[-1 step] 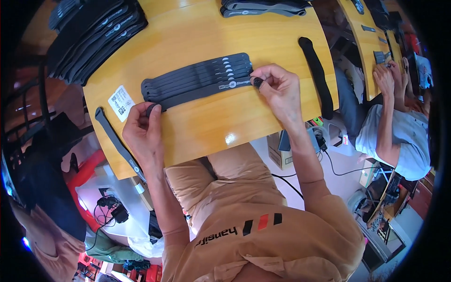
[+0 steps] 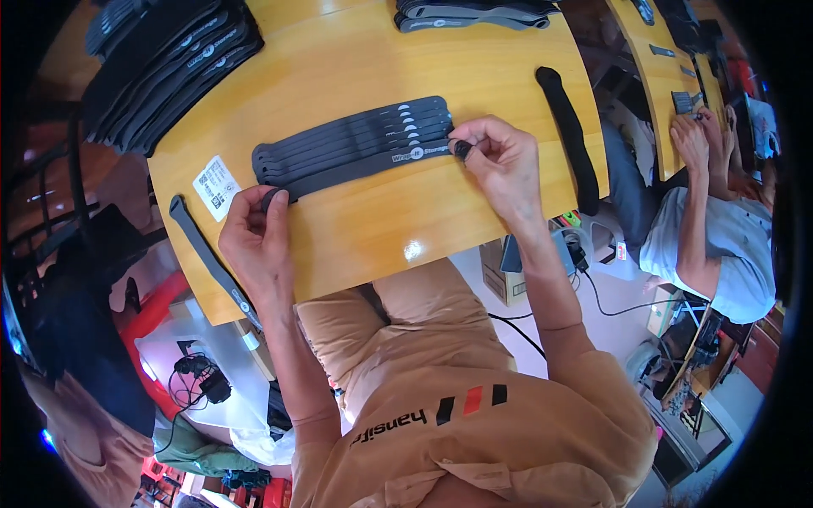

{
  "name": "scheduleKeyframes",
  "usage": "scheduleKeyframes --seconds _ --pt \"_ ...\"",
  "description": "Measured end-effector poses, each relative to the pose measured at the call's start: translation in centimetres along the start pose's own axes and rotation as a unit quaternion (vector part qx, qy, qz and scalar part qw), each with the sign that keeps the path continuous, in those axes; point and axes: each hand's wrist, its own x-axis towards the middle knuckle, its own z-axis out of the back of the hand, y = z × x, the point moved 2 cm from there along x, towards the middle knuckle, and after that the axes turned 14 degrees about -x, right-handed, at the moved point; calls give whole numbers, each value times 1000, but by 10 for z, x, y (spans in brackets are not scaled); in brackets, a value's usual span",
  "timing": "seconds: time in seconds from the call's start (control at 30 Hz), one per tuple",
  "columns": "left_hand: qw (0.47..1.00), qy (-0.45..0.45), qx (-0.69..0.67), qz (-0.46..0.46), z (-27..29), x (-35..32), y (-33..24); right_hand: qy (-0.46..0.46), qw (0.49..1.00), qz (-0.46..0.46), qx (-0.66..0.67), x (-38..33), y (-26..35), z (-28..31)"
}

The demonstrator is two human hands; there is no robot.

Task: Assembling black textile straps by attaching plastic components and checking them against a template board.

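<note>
A row of dark grey straps (image 2: pixel 347 140) lies overlapped on the table in front of me, with white print near their right ends. Across the near side of the row runs the front strap (image 2: pixel 360 171), stretched between my hands. My left hand (image 2: pixel 258 229) pinches its left end, where a dark tip shows between thumb and fingers. At the other end, my right hand (image 2: pixel 504 165) grips the strap's rounded black tip between thumb and forefinger. Both hands are closed, close to the table top.
Thick strap stacks (image 2: pixel 178 72) fill the far left corner, and another pile (image 2: pixel 474 15) lies at the far edge. Single straps lie right (image 2: pixel 569 140) and left (image 2: pixel 212 258). A white label sheet (image 2: pixel 218 188) is by my left hand. Another person (image 2: pixel 707 245) works at the right-hand table (image 2: pixel 660 93).
</note>
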Motion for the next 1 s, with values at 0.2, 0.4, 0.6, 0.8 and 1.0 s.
scheduleKeyframes --seconds 0.2,0.4,0.6,0.8,1.0 --pt "1000 -2 -6 0 0 1 4 14 999 -30 3 -1 1 2" --pt "1000 -8 -21 17 -2 0 4 17 999 -31 -4 -1 3 5" --pt "1000 -9 -18 13 -3 0 3 12 1000 -28 -7 -1 4 5" --pt "1000 -10 -8 10 -2 1 3 11 999 -36 -5 -1 4 4" --pt "1000 -10 7 1 -1 2 3 -7 999 -29 -16 -2 3 3"
